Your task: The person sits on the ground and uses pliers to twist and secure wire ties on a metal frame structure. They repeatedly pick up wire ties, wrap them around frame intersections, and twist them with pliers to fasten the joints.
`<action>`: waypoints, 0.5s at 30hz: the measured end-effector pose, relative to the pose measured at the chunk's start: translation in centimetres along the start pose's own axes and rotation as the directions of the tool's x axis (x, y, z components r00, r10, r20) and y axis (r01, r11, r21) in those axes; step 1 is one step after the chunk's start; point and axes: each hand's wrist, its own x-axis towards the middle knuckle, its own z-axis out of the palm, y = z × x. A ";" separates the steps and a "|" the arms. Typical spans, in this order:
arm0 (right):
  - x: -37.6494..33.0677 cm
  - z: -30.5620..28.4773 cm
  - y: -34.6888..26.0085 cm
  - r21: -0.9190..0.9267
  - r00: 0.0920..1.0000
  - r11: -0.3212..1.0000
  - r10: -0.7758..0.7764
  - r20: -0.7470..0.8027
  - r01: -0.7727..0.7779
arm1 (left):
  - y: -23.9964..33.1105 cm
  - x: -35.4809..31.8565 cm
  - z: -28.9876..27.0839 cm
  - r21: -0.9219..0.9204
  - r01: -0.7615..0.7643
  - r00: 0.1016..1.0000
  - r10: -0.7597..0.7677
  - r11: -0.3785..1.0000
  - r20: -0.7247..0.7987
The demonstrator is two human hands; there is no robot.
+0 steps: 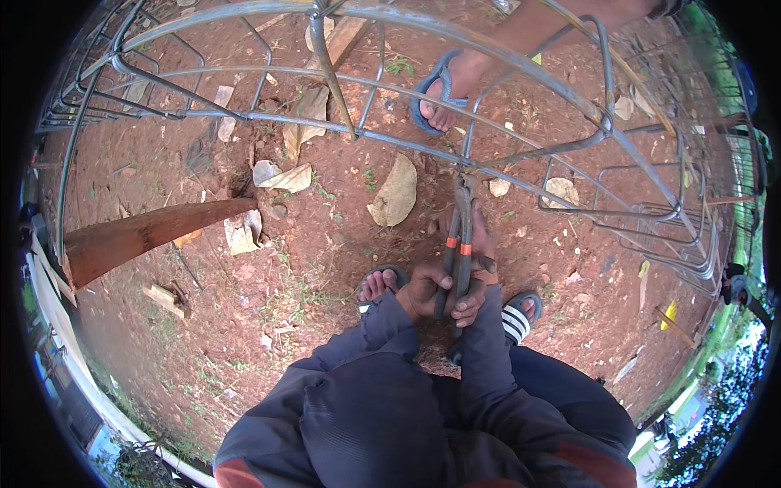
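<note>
Pincers [460, 244]: I see both hands closed on the handles, left hand [422, 290] and right hand [472, 302] level; long axis runs straight ahead, head touching the steel bar [390, 138] of the cage.

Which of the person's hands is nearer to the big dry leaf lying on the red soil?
Left. The left hand grips the pliers on the leaf's side; the right hand grips them just beyond, farther from it.
</note>
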 end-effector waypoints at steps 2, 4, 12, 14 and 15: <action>-1.2 0.9 -0.3 0.097 0.995 0.990 0.104 0.000 -0.103 | 0.0 0.0 -0.7 0.073 -0.003 0.998 -0.001 0.997 0.059; -2.2 1.4 -0.6 0.176 0.985 0.969 0.174 0.011 -0.173 | -0.2 0.0 -1.4 0.107 -0.006 0.997 -0.002 0.994 0.074; -4.3 0.8 -0.3 0.148 0.948 0.937 0.318 0.024 -0.318 | 1.2 -1.5 1.0 0.572 0.161 0.861 0.169 0.804 -0.480; -1.2 -4.7 4.5 0.048 0.946 0.947 0.314 0.078 -0.319 | 1.2 -1.1 1.0 0.706 0.228 0.808 0.274 0.671 -0.521; -0.5 -6.1 5.0 -0.001 0.936 0.941 0.337 0.096 -0.339 | 1.1 -1.0 0.9 0.716 0.223 0.801 0.294 0.661 -0.521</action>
